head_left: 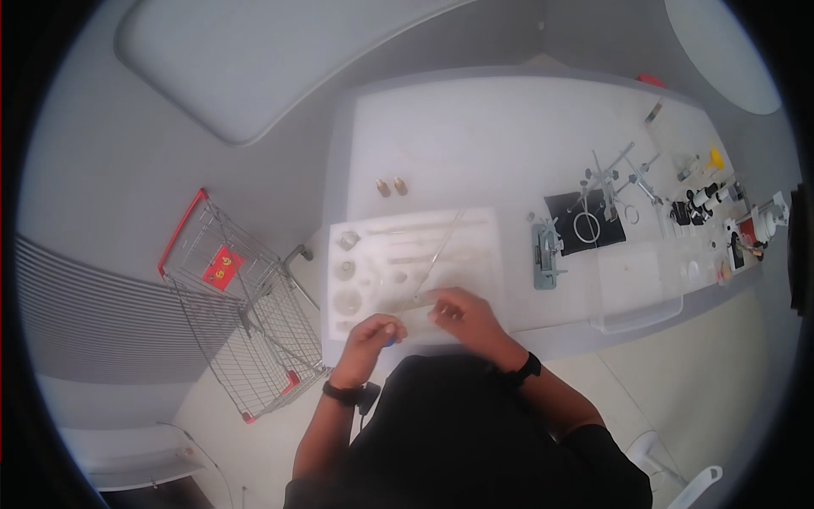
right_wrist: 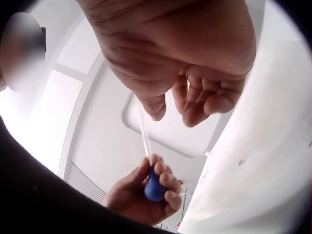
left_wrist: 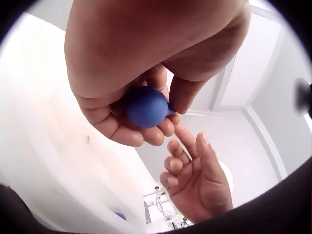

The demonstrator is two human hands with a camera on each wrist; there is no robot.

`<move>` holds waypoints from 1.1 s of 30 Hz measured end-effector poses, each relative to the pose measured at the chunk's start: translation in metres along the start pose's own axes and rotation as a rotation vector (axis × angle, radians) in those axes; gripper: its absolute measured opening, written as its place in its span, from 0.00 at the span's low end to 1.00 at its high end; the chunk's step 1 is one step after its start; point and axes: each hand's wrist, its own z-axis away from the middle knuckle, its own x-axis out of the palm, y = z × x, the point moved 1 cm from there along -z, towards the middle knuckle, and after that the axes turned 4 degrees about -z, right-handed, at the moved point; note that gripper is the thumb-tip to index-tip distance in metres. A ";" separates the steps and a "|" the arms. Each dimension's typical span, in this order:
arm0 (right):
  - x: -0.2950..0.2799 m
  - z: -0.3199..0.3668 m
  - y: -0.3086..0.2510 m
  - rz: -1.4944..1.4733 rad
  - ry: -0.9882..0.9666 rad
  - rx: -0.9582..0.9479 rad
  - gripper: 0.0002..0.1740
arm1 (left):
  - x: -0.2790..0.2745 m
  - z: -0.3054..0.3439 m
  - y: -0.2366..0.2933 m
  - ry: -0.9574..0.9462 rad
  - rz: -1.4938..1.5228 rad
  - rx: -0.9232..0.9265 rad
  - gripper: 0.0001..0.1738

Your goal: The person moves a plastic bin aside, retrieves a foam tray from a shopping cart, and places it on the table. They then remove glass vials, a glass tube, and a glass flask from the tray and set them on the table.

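My left hand [head_left: 366, 343] grips a blue rubber bulb [left_wrist: 147, 109], its fingers curled underneath and the thumb at the narrow neck. From the neck a thin, clear dropper tube [right_wrist: 145, 136] runs up toward my right hand [head_left: 466, 316]. That hand is nearest the tube, its thumb apart from the loosely bent fingers [right_wrist: 195, 114]; nothing shows in its palm. Both hands are over the near edge of a white foam tray [head_left: 483, 233] with cut-out hollows. A thin rod [head_left: 439, 254] slants across the tray just beyond the right hand.
Round glass pieces [head_left: 347, 270] sit in the tray's left hollows. Two small brown bottles [head_left: 392, 187] stand behind it. Rightward are a grey-blue metal stand [head_left: 545, 257], a black cloth [head_left: 566, 242] under clamps, and a clear bin [head_left: 638, 293]. A shopping cart [head_left: 246, 297] stands left of the table.
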 end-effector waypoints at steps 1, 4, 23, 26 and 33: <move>0.003 0.001 -0.008 0.003 -0.001 -0.003 0.13 | 0.008 -0.006 0.000 0.001 0.002 0.004 0.09; 0.007 0.002 -0.013 0.013 -0.101 -0.073 0.13 | 0.023 -0.018 0.002 -0.075 0.031 -0.029 0.11; -0.077 0.027 0.013 0.065 0.433 -0.061 0.08 | -0.118 -0.017 -0.044 0.782 -0.927 0.198 0.36; -0.102 0.039 0.039 0.248 0.498 0.008 0.08 | -0.156 -0.018 -0.083 0.789 -0.952 0.064 0.41; -0.117 0.061 0.085 0.476 0.510 0.233 0.10 | -0.171 -0.032 -0.113 0.777 -0.784 -0.009 0.37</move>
